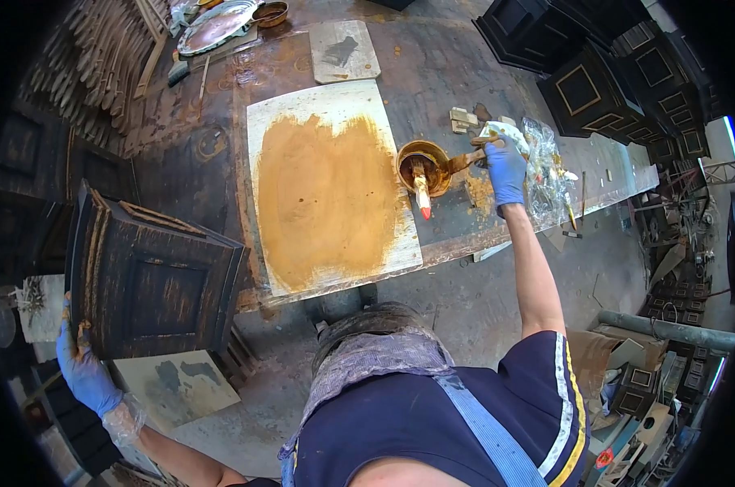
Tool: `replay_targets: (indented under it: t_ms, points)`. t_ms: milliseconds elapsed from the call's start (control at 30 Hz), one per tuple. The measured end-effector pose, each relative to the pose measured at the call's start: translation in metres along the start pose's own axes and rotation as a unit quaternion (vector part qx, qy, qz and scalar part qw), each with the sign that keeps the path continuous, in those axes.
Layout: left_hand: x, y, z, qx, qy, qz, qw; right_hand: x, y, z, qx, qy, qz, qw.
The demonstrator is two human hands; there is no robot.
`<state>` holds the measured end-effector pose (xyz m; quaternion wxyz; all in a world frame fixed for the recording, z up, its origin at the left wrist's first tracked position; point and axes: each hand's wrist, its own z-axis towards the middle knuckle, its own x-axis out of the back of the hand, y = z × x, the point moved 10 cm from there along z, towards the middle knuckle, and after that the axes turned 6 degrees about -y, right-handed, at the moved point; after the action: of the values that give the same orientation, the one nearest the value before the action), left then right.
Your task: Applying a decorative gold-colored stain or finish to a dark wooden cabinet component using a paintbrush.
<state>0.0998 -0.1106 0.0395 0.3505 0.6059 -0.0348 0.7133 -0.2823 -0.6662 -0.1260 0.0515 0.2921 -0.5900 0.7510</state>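
My left hand [89, 377], in a blue glove with stained fingertips, grips the lower left edge of a black wooden panelled piece [169, 296]. The piece tilts beside the table, with worn brown streaks along its edges and mouldings. Over the table's right part, my right hand [507, 169], also gloved in blue, is closed around a brown-stained brush [463, 161]. The brush's head is at the rim of a round pot [402, 166] of brown stain. A second brush with a pale, red-tipped handle [422, 195] leans in the pot. Left of it lies a pale board [327, 101] coated with ochre-brown.
Crumpled clear plastic [542, 162] and small wooden blocks [462, 120] lie near my right hand. Black panelled pieces [591, 93] stand at the far right. A tray [217, 28] and a brown bowl [270, 13] sit at the back left. The table [432, 65] is stained.
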Motion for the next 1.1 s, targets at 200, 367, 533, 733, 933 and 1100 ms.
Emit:
replay_targets:
  t_ms: [200, 367, 533, 733, 933, 1100]
  points:
    - [0.001, -0.045, -0.010, 0.151, -0.044, -0.232, 0.960, -0.063, -0.054, -0.060, 0.163, -0.249, -0.147, 0.943]
    - [0.022, 0.044, -0.005, -0.063, 0.112, 0.245, 0.961, -0.056, -0.062, -0.108, 0.352, -0.283, -0.227, 0.863]
    - [0.025, 0.033, -0.011, -0.019, 0.093, 0.263, 0.960, -0.006, -0.012, -0.066, 0.078, -0.115, -0.031, 0.990]
    - [0.028, 0.044, -0.006, -0.068, 0.122, 0.219, 0.966, 0.004, 0.025, -0.060, 0.078, -0.052, -0.179, 0.979]
    - [0.014, 0.002, 0.008, -0.057, -0.003, 0.252, 0.966, -0.007, 0.123, -0.034, -0.133, -0.024, 0.127, 0.983]
    - [0.018, -0.037, 0.005, 0.052, -0.016, -0.025, 0.998, -0.015, 0.082, -0.050, -0.200, -0.007, 0.261, 0.944]
